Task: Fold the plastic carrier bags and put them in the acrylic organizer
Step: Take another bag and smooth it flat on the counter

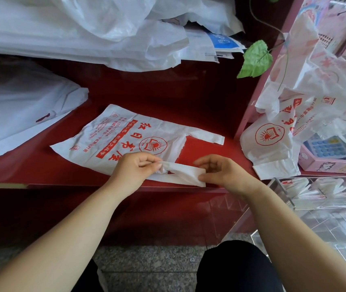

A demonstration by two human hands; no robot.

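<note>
Beyond the hands a heap of white bags crowds the red counter. Right of the right hand stands the clear organizer, seemingly holding folded bags. The printed bag lies flat just past both hands — the left hand and the right pinch its near handle, thin and crinkled.

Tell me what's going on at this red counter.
A person is working on a white carrier bag with red print, which lies spread flat on the red counter. The left hand and right hand each pinch an end of its near handle; the far handle lies flat. No fold shows yet. A heap of loose bags waits to the right, and the acrylic organizer already holds some folded bags.
</note>
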